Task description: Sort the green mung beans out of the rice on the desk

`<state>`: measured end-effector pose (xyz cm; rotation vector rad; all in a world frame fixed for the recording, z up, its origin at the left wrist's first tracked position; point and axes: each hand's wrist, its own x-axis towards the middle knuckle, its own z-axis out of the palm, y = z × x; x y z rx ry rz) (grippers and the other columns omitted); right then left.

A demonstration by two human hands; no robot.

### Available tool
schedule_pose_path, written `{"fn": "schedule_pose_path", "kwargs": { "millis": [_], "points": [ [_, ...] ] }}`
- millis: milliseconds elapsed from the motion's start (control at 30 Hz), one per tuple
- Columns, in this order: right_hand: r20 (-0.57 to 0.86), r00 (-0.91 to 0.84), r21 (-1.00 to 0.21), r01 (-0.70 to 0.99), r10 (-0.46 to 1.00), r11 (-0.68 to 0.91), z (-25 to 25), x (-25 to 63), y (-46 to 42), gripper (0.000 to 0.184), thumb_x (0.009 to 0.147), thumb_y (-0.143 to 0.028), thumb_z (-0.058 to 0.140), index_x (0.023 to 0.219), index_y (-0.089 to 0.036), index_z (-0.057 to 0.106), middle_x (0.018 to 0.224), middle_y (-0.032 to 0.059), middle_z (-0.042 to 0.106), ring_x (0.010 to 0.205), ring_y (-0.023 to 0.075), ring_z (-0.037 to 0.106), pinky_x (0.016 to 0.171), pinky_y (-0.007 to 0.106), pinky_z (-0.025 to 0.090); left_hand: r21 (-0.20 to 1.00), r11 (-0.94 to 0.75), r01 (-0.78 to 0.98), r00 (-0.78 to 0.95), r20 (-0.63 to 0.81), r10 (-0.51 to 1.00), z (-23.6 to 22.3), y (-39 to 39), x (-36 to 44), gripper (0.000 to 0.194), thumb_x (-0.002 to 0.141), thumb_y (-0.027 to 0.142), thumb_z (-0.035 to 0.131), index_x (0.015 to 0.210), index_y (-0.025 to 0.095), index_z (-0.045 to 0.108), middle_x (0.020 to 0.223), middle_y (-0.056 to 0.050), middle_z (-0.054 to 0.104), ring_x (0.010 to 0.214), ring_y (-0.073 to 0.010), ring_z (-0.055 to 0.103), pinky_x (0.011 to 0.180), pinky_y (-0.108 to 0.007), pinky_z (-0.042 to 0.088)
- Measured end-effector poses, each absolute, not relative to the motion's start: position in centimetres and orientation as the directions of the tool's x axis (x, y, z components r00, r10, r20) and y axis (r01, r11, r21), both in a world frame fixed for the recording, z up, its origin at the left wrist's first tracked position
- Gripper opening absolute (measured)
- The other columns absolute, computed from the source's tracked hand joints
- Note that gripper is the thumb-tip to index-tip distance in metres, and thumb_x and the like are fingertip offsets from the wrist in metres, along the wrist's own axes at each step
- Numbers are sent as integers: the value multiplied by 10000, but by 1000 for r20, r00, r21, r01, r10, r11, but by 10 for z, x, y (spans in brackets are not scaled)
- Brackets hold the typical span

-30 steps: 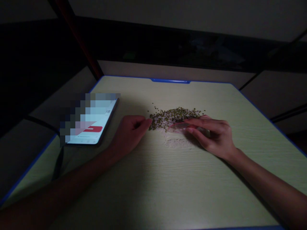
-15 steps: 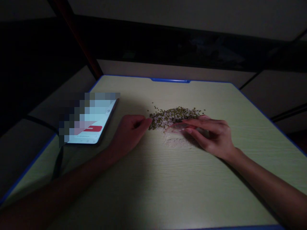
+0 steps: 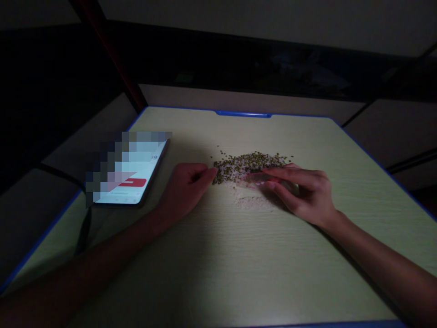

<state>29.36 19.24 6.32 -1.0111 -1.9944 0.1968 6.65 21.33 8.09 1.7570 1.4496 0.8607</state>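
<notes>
A rectangular table (image 3: 218, 264) fills the middle and lower frame; its top is pale with fine wood grain, its rim is blue. At the left lies a smartphone (image 3: 145, 166), flat and glossy, its bright screen partly covered by blurred squares. The right hand (image 3: 303, 189), right of centre, is pinching a thin, clear sheet, which looks like plastic, between the thumb and the fingers. The left hand (image 3: 187, 184), at centre-left, has its fingers curled into a fist; whether something is inside, I cannot tell. Its thumb is just beside the heap of mung beans (image 3: 252, 160), small, round and green, mixed with whitish grains, at the centre. The clear sheet (image 3: 252, 180) has pinkish edges and is at the near side of this heap. Below it spreads a thin patch of pale grains (image 3: 254, 202), rough in texture.
</notes>
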Motion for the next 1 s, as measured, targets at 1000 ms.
{"fn": "schedule_pose_path", "kwargs": {
  "millis": [1000],
  "points": [
    [663, -369, -401, 559, 651, 725, 63, 291, 192, 288, 780, -142, 591, 1037, -240, 675, 819, 17, 753, 592, 160, 652, 622, 354, 534, 828, -133, 544, 155, 56, 986, 81, 214, 66, 384, 768, 285, 472, 421, 184, 342, 348, 67, 304, 370, -64, 294, 406, -215, 213]
  ]
}}
